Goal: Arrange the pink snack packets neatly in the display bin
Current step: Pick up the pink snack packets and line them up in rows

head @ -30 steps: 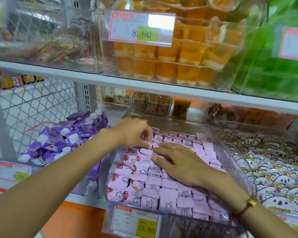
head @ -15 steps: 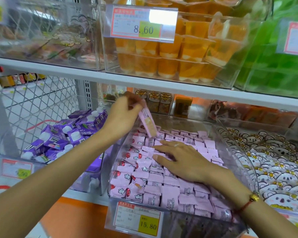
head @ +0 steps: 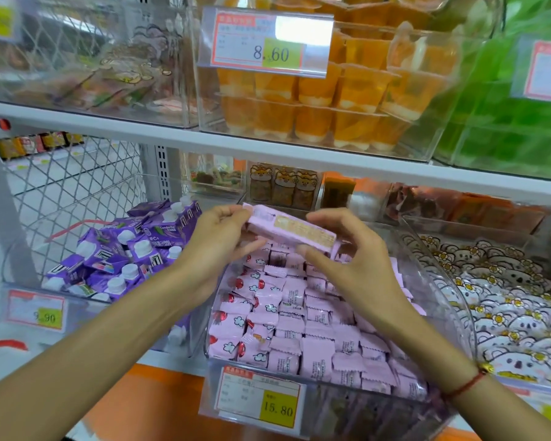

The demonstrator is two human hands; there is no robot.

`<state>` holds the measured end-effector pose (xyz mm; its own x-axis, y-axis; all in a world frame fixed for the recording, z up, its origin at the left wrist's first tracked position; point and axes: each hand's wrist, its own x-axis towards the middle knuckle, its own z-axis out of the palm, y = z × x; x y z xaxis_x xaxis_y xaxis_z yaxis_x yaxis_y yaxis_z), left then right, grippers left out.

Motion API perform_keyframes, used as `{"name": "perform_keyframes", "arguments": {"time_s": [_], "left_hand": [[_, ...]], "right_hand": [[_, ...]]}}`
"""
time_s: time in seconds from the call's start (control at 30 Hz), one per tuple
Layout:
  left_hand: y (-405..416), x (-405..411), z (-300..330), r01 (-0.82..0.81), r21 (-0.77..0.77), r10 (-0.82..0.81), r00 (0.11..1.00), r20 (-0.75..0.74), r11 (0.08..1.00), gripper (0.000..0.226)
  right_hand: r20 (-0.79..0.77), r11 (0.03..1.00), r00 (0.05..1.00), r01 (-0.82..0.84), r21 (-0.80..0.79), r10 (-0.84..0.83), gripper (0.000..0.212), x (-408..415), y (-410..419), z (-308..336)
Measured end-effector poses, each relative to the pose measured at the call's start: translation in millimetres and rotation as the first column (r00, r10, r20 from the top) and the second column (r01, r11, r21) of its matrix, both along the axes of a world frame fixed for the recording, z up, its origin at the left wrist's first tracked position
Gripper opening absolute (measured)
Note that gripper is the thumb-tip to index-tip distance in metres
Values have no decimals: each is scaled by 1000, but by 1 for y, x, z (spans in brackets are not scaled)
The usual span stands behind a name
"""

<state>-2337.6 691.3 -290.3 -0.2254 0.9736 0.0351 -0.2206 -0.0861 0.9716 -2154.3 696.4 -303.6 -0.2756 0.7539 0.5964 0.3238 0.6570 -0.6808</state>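
Both hands hold one pink packet (head: 291, 229) in the air above the far end of the clear bin (head: 452, 316). The left hand (head: 218, 246) pinches the packet's end at 9 o'clock, thumb underneath and fingers on top. The right hand (head: 352, 259) has curled fingers over the end at 3 o'clock and its thumb below. The packet lies nearly level, its printed back facing up, tilted slightly down toward 4 o'clock. Below it, the bin is filled with rows of pink packets (head: 303, 329), some at 9 o'clock showing their red-and-white fronts. A yellow price tag (head: 261, 397) sits on the bin's front wall. Purple cartons (head: 131, 253) lie in the wire basket at 9 o'clock; white koala packets (head: 503, 300) fill the bin at 3 o'clock.
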Motion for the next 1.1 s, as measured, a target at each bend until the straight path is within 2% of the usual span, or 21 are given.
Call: {"name": "perform_keyframes", "arguments": {"time_s": [0.07, 0.13, 0.2, 0.27, 0.33, 0.4, 0.43, 0.5, 0.57, 0.63, 0.7, 0.73, 0.83, 0.93, 1.0, 1.03, 1.07, 1.1], "left_hand": [[3, -8, -1, 8, 68, 11, 962, -273, 998, 13], [1, -15, -1, 123, 172, -5, 826, -564, 977, 33], [-3, -17, 0, 261, 195, -49, 707, -705, 945, 51], [-6, -17, 1, 327, 197, -50, 617, -785, 924, 51], [-6, -16, 0, 312, 208, -17, 589, -808, 927, 43], [-6, -13, -1, 241, 229, 28, 629, -777, 943, 40], [-5, -11, -1, 205, 233, 43, 658, -752, 950, 41], [-4, -8, -2, 172, 213, 32, 703, -711, 962, 46], [-3, -7, -1, 196, 172, -19, 709, -705, 965, 48], [-4, -8, 0, 258, 138, -58, 630, -774, 956, 43], [-2, -9, 2, 290, 139, -26, 501, -865, 947, 34], [0, -8, 4, 303, 151, -10, 471, -882, 941, 36], [4, -1, 11, 408, 156, -96, 533, -841, 899, 49], [5, 5, 14, 491, 160, -172, 564, -808, 856, 46], [6, 4, 13, 489, 216, -134, 585, -800, 845, 42], [7, 2, 12, 465, 264, -88, 607, -790, 845, 40], [7, 1, 11, 434, 307, -44, 633, -773, 847, 41], [9, -1, 10, 409, 334, -10, 645, -764, 849, 43]], "right_hand": [[-126, 992, 992, -19, -122, 4, 13, 1, -1, 3], [-234, 944, 972, -47, -328, -33, 10, 2, 0, 5], [-256, 866, 964, -64, -496, -76, 18, 1, 2, 5], [-250, 813, 966, -91, -575, -68, 26, 0, 3, 5], [-336, 756, 941, -200, -623, -29, 34, 0, 2, 5], [-482, 703, 876, -344, -622, 3, 40, 2, 2, 6], [-511, 707, 859, -372, -601, 18, 41, 2, 3, 7], [-499, 741, 867, -348, -574, 21, 39, 3, 5, 7], [-509, 750, 861, -327, -575, -15, 35, 3, 6, 5], [-525, 754, 850, -319, -574, -40, 35, 5, 8, 4], [-527, 780, 848, -297, -550, -49, 41, 5, 8, 3], [-532, 795, 845, -285, -535, -55, 44, 5, 8, 3], [-538, 820, 841, -266, -507, -60, 36, 4, 9, 1], [-498, 840, 867, -263, -475, -10, 19, 2, 10, -2], [-462, 850, 887, -251, -463, 11, 18, 3, 12, -4], [-390, 866, 921, -205, -456, 13, 21, 4, 14, -6], [-250, 893, 968, -119, -434, 8, 24, 5, 16, -9], [-39, 924, 999, -13, -382, -2, 27, 7, 17, -13]]}}
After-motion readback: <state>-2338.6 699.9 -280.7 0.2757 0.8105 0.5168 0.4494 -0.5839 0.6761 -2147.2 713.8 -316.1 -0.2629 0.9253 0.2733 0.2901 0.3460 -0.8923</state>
